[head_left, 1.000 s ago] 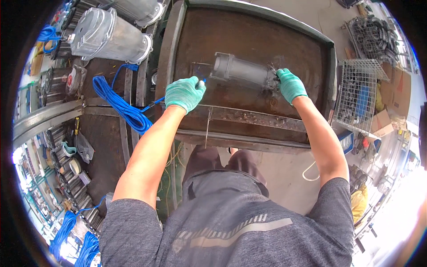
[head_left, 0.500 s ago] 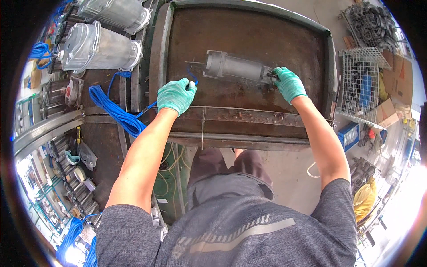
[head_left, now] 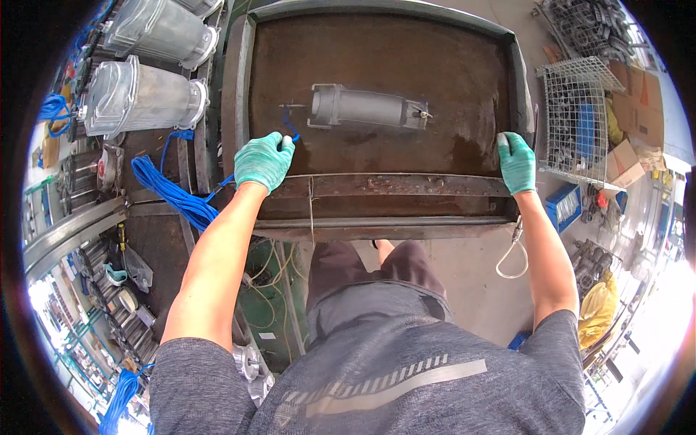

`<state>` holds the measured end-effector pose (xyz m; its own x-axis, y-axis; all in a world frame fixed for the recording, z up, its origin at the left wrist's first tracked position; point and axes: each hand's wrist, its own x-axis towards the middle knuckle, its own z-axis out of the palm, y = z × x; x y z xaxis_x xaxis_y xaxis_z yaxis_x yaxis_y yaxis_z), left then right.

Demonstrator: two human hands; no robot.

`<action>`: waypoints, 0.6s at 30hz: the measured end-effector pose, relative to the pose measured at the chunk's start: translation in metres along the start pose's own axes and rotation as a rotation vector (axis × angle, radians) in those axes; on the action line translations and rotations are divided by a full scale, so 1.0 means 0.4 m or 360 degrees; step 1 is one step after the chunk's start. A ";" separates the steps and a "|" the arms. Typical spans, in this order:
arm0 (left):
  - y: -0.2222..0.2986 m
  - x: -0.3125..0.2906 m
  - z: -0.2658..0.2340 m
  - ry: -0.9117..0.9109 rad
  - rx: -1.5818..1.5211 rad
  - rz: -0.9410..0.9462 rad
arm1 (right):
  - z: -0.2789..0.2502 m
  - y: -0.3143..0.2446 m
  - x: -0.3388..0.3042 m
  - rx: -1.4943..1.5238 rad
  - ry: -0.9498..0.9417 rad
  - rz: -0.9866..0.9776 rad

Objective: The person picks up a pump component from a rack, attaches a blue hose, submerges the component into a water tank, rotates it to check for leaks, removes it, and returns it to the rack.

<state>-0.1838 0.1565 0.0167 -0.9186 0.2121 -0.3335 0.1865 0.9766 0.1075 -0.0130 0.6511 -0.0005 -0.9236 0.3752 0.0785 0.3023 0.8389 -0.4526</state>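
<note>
In a shallow brown liquid inside a metal tank [head_left: 243,94] lies a grey cylindrical housing [head_left: 366,107], on its side with its wide flanged end to the left. A small bracket with a bolt is at its right end. My left hand [head_left: 264,162], in a green glove, is closed on a blue cable [head_left: 288,119] at the tank's near left. The cable's free end rises toward the housing's flange. My right hand [head_left: 518,162], also gloved, is at the tank's right rim, fingers curled; what they grip is hidden. It no longer touches the housing.
A metal crossbar [head_left: 391,185] spans the tank's near side. At left stand clear-grey housings [head_left: 141,98] and a coiled blue cable [head_left: 174,192]. A wire loop [head_left: 513,261] hangs by my right forearm. A wire basket [head_left: 576,119] and cardboard boxes [head_left: 641,109] are at right.
My right hand has left the housing's right end and moved right and nearer, to the tank's rim. My left hand keeps the blue cable. The whole view has shifted slightly.
</note>
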 end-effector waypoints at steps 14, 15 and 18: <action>0.014 -0.010 -0.001 0.0055 0.0016 -0.0070 | 0.003 -0.013 0.013 -0.0220 -0.0209 0.0489; 0.019 -0.009 0.000 0.0066 0.0019 -0.0070 | 0.001 -0.010 0.014 -0.0226 -0.0233 0.0512; 0.015 0.002 0.018 0.0128 0.0041 -0.0026 | -0.004 -0.006 0.017 -0.0251 -0.0272 0.0577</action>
<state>-0.1810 0.1628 0.0101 -0.9464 0.1936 -0.2584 0.1793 0.9807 0.0783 -0.0195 0.6522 0.0028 -0.7728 0.5971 -0.2150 0.6345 0.7199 -0.2812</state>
